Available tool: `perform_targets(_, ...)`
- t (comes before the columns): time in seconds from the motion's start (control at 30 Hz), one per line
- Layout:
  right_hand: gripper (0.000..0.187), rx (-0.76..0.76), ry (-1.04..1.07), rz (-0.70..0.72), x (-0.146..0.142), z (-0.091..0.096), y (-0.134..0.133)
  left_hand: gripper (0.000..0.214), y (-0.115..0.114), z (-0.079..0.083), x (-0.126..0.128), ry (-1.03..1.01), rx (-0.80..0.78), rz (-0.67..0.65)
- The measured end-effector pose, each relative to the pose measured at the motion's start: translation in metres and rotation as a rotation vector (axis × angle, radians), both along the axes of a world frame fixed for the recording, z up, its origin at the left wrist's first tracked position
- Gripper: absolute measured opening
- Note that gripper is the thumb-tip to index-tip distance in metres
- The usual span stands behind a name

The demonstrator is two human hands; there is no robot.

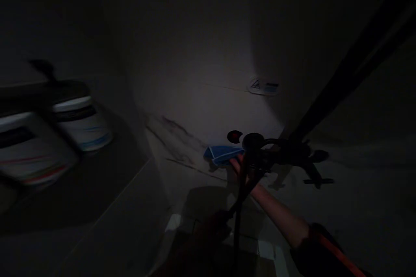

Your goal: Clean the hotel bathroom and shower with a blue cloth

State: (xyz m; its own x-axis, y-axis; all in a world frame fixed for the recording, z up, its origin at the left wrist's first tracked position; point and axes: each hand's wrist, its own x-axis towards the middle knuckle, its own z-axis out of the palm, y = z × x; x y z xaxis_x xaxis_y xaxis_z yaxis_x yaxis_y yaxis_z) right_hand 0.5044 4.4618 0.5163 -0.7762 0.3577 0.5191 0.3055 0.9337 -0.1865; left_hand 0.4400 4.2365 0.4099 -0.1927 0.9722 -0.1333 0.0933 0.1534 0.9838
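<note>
In the dim head view, my right hand (238, 166) presses a blue cloth (224, 155) with a pale edge against the marbled wall. Its fingers are closed on the cloth and partly hidden behind dark hoses. Just right of the cloth, a black shower mixer (286, 151) sticks out from the wall. My left hand (217, 225) is low in the middle, very dark, and looks closed around a dark shower hose (243, 194) that hangs in front of my right forearm. Fine detail of its fingers is lost in shadow.
On the left, a ledge (120, 173) carries white bottles, one a pump bottle (82, 123), blurred. Dark pipes (344, 82) rise from the mixer to the upper right. A small label (264, 86) is stuck on the wall above. Light patches (266, 249) lie low down.
</note>
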Motion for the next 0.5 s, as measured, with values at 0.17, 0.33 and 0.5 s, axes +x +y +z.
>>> perform_targets(0.17, 0.032, 0.517, 0.171, 0.201, -0.055, -0.003, 0.002, 0.064, 0.01, -0.062, 0.001, -0.216, 0.092, 0.024)
perform_targets(0.33, 0.032, 0.501, 0.254, 0.334, -0.145, -0.042, 0.004, 0.059, 0.014, -0.149, -0.042, -0.154, 0.291, 0.217)
perform_targets(0.5, 0.048, 0.023, -0.107, 0.658, -0.153, -0.214, 0.003, 0.06, 0.009, -0.274, -0.096, -0.052, 0.274, 0.617)
